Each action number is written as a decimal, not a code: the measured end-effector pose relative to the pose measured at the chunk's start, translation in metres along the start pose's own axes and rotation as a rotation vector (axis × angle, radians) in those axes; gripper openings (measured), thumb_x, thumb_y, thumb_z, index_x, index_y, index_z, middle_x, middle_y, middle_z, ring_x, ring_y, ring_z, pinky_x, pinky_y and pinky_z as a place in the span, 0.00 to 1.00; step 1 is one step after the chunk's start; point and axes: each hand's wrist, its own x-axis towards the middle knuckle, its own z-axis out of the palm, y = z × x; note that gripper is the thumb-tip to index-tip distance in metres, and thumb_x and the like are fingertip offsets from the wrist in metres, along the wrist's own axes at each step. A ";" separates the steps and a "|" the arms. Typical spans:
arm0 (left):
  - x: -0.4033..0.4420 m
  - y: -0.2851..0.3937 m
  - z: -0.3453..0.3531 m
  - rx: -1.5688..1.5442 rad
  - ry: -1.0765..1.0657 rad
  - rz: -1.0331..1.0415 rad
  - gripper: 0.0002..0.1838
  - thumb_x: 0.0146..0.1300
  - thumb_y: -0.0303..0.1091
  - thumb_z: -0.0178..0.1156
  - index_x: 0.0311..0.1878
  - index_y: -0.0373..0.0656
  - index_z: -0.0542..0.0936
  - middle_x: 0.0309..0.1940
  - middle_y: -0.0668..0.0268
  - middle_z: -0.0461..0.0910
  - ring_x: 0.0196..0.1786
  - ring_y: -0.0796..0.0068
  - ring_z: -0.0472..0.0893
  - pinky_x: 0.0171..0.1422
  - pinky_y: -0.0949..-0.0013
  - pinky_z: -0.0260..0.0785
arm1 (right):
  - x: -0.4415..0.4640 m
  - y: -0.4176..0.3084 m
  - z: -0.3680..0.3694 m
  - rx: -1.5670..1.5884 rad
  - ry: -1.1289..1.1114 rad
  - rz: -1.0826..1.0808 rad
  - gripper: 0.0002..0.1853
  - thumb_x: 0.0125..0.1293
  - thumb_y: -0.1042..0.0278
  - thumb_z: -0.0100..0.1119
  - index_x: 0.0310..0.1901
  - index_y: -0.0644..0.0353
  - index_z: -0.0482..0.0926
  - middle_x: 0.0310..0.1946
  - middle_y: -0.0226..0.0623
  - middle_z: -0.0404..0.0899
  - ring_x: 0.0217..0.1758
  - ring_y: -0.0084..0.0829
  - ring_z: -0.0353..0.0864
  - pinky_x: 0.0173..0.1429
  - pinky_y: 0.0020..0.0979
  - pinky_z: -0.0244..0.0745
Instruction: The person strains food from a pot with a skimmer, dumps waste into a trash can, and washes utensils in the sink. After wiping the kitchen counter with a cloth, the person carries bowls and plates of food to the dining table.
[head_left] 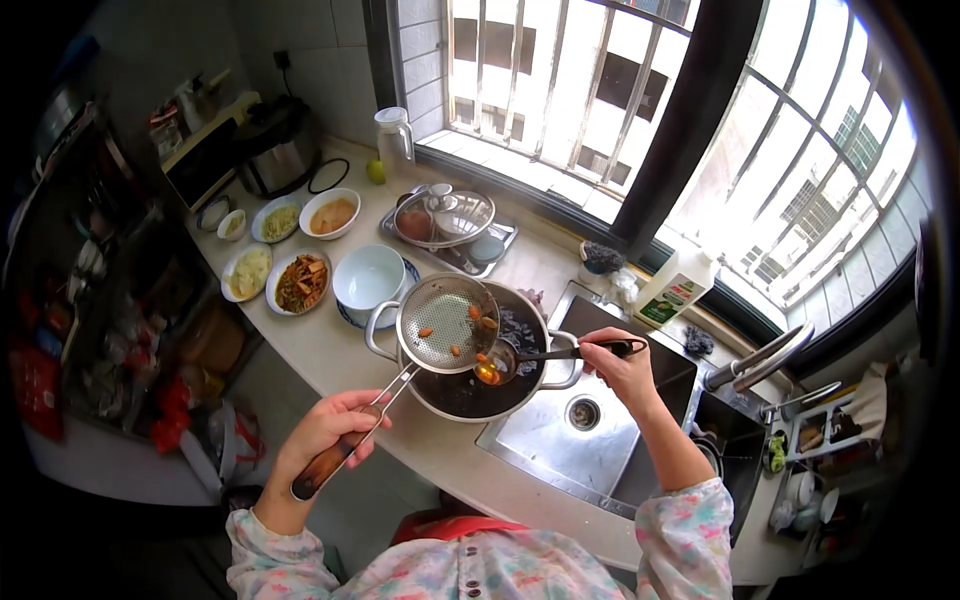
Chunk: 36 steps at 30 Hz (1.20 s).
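My left hand point(345, 430) is closed around the wooden handle of a metal strainer point(440, 310). The strainer is over the pot, with several small orange-brown pieces point(426, 332) lying in its mesh. In my right hand point(618, 365) is the dark handle of a ladle point(505, 362). Its bowl is at the strainer's right rim, with orange pieces and some liquid in it; whether the two touch I cannot tell. Below both stands a two-handled pot point(450, 397) with dark contents, partly hidden by the strainer.
A white bowl point(369, 277) and several dishes of food, one with browned pieces point(301, 284), stand left of the pot. Behind is a metal tray point(500, 238) with a glass lid point(445, 215). The sink point(545, 440), a white bottle point(677, 287) and a faucet point(760, 357) are right.
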 end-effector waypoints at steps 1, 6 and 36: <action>-0.002 -0.001 0.001 -0.003 0.013 0.004 0.20 0.55 0.24 0.52 0.53 0.34 0.68 0.35 0.58 0.75 0.18 0.76 0.73 0.16 0.77 0.64 | -0.001 0.001 -0.002 -0.007 0.017 -0.035 0.06 0.55 0.72 0.58 0.31 0.66 0.79 0.19 0.30 0.75 0.22 0.16 0.72 0.25 0.18 0.65; -0.008 -0.009 0.005 0.012 0.089 0.016 0.19 0.54 0.24 0.53 0.52 0.33 0.67 0.35 0.57 0.75 0.18 0.76 0.73 0.16 0.78 0.65 | -0.001 -0.003 -0.018 -0.057 0.163 -0.108 0.07 0.55 0.70 0.58 0.29 0.66 0.79 0.16 0.28 0.74 0.19 0.16 0.73 0.22 0.18 0.65; 0.005 -0.037 0.026 -0.094 0.024 0.042 0.15 0.55 0.22 0.50 0.47 0.33 0.69 0.33 0.57 0.75 0.16 0.75 0.73 0.16 0.77 0.66 | -0.069 0.008 0.031 -0.868 -0.213 -1.136 0.17 0.50 0.73 0.60 0.44 0.60 0.73 0.30 0.36 0.72 0.27 0.29 0.72 0.25 0.28 0.69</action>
